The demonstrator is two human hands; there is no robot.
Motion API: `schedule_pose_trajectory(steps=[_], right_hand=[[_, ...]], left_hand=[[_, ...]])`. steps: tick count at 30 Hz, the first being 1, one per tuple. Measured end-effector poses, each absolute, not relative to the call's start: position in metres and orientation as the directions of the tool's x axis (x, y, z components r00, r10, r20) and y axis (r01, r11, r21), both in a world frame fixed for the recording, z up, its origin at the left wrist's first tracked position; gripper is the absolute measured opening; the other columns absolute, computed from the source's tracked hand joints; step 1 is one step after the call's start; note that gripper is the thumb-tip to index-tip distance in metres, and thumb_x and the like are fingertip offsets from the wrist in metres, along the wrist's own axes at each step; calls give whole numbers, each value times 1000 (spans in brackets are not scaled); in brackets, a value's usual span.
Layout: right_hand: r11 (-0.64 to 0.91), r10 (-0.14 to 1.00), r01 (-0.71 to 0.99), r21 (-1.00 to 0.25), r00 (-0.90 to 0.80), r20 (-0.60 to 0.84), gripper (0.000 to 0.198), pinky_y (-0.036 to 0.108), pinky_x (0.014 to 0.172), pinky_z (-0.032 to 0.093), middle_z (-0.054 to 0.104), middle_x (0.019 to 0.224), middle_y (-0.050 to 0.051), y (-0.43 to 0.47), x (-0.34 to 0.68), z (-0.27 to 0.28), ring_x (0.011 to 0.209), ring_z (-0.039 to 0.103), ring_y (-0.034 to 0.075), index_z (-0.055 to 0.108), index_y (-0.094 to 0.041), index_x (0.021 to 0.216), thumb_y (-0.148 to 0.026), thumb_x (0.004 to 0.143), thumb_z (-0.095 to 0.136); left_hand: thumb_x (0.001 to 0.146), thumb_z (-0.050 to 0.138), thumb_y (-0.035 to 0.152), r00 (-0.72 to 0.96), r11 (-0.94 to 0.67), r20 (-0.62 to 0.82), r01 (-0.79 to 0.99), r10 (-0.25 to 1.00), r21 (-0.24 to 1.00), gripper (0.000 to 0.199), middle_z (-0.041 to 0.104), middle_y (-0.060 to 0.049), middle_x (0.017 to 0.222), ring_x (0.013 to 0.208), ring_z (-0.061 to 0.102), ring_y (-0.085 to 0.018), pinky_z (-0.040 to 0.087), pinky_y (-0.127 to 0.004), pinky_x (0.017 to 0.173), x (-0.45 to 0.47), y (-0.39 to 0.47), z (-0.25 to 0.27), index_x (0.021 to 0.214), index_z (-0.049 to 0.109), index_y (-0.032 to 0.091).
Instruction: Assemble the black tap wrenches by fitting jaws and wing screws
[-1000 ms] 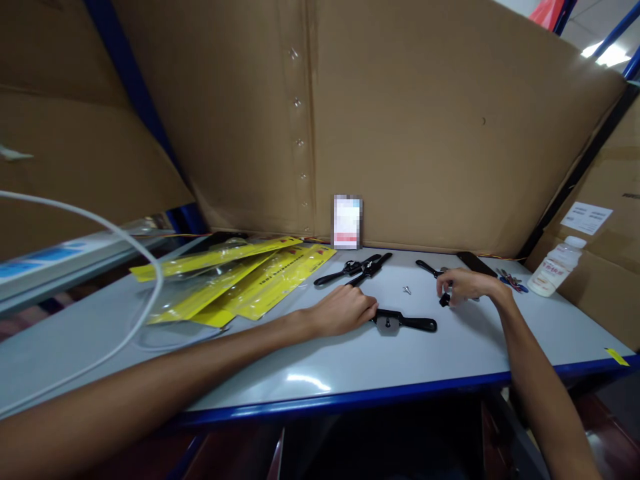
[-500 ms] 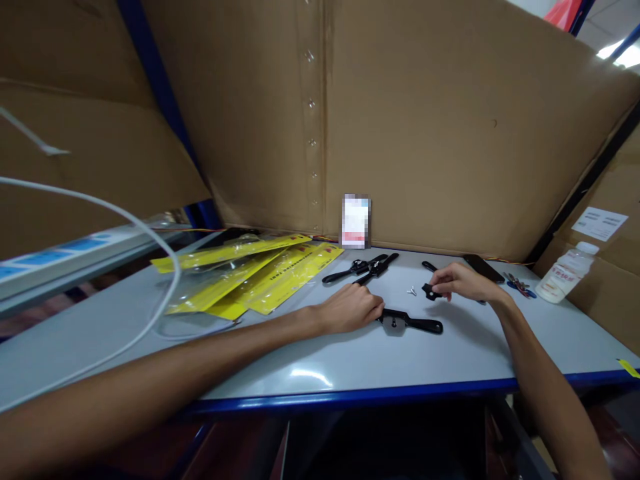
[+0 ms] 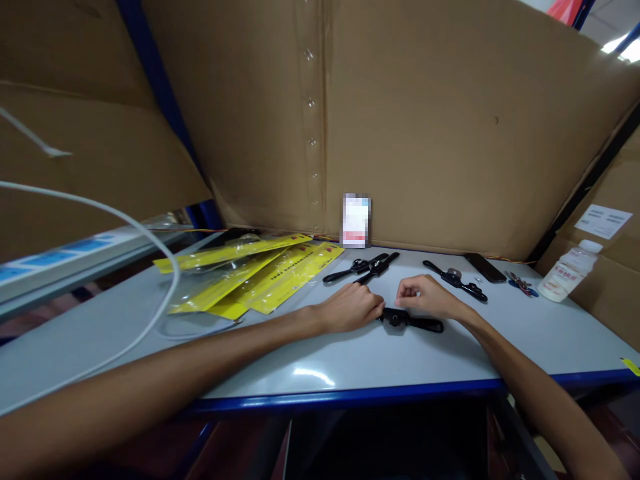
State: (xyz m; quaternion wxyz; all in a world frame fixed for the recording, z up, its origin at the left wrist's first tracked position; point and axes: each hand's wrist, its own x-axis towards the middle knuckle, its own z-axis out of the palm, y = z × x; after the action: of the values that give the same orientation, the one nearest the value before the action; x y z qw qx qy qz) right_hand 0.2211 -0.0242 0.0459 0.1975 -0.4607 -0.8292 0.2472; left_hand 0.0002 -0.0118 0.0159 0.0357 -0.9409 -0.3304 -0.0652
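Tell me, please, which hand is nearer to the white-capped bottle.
The right hand, which is left of the bottle and apart from it; the left hand is farther left, gripping a black tool by one end.

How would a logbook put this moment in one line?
left hand: grips black tool by one end | right hand: curled close to tool, contents unclear | on table: yellow packages, bottle
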Motion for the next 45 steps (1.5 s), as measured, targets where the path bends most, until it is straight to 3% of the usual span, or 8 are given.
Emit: schedule_pose_trajectory(steps=[3,6,10,16,20,25,34,45], right_hand=[[402,911,825,-398,-317,265,15,23,65,38,68,75,1,-10,233,43,69,57,13,70,-17,86,-25,89,58],[351,922,874,-335,-261,287,15,25,68,37,69,82,4,1,246,37,72,57,15,71,-16,95,-20,89,58],[401,912,867,-294,-349,213,19,24,70,40,70,92,6,4,251,29,76,59,15,73,-16,99,-16,81,67],[475,880,837,-272,-455,135,13,24,66,38,68,78,4,-4,243,30,71,57,14,70,-17,79,-7,78,61],[477,879,838,-266,-462,121,18,25,68,39,69,80,5,-7,243,35,74,58,16,71,-15,85,-4,75,60],[459,861,736,-498,-506,45,20,25,66,45,69,80,3,-21,243,54,65,62,13,73,-15,100,-15,86,58],[400,795,519,-755,-607,4,8,24,58,49,67,72,0,-48,217,61,61,62,13,71,-17,81,-17,81,64],[626,723,524,-578,-667,177,13,22,68,43,68,77,-1,-47,208,50,70,59,11,74,-19,77,-7,80,70]], left_hand=[[99,41,24,771,-777,146,629,620,-22,37,69,-8,68,58,60,-18,29,-29,56,0,-12,16,78,70,17],[100,41,25,775,-782,148,623,614,-17,37,68,-7,68,57,60,-18,30,-29,57,0,-12,15,78,69,16],[100,41,25,779,-787,150,617,609,-11,36,68,-6,67,58,60,-18,31,-29,57,0,-12,15,78,69,16],[99,41,25,766,-772,132,635,629,-8,36,68,-7,68,57,60,-18,30,-29,57,1,-13,18,78,69,17],[99,41,24,770,-776,131,631,624,-8,36,68,-7,69,58,60,-18,30,-29,58,1,-13,18,79,70,16],[99,41,24,769,-775,136,631,624,-12,37,68,-7,67,56,59,-17,31,-29,58,1,-13,17,79,70,16],[99,42,25,774,-782,153,623,614,-12,37,70,-8,69,58,61,-18,30,-29,56,0,-11,15,79,71,16],[98,43,24,773,-784,164,621,613,1,36,71,-9,70,59,63,-19,28,-30,55,-1,-10,14,79,72,16]])
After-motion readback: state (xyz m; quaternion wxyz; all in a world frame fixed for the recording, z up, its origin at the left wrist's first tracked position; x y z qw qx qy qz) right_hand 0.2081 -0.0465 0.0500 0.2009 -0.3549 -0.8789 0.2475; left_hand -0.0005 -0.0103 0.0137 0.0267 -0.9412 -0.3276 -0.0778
